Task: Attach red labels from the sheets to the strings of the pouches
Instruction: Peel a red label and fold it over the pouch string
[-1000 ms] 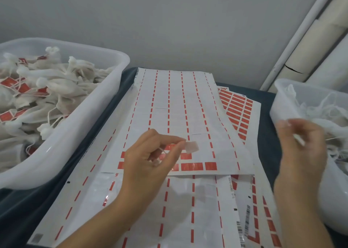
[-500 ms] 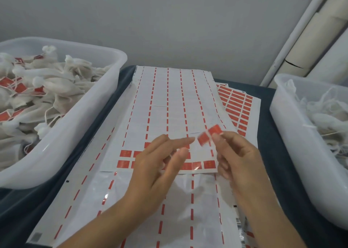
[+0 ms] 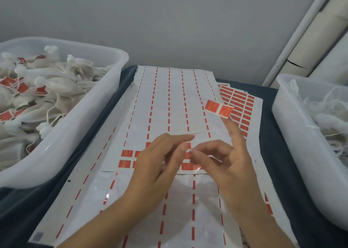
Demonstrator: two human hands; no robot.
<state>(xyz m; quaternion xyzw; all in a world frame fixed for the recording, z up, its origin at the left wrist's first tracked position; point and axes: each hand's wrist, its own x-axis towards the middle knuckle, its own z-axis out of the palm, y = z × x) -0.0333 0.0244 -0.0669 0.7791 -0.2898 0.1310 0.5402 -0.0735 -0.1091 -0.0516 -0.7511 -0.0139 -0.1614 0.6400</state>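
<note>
A folded red label (image 3: pixel 218 109) sticks to the raised index fingertip of my right hand (image 3: pixel 228 164). That hand's thumb and other fingers are curled in, and a thin white strand seems to cross them. My left hand (image 3: pixel 160 163) hovers beside it with fingers loosely straight, their tips near the right thumb, holding nothing I can make out. Both hands are above a label sheet (image 3: pixel 169 100) that is mostly peeled, with a few red labels (image 3: pixel 125 158) left near its lower edge. Unlabelled pouches (image 3: pixel 327 115) fill the right bin; labelled pouches (image 3: pixel 47 89) fill the left bin.
The white left bin (image 3: pixel 114 85) and white right bin (image 3: pixel 293 134) flank the sheets on a dark cloth. A fuller red sheet (image 3: pixel 240 104) pokes out at the right. A peeled sheet (image 3: pixel 188 200) lies nearest me. A grey wall and pale pipes stand behind.
The red label went from my left hand's pinch to my right index fingertip, which has lifted up and right. My right hand came back from the right bin to the sheet.
</note>
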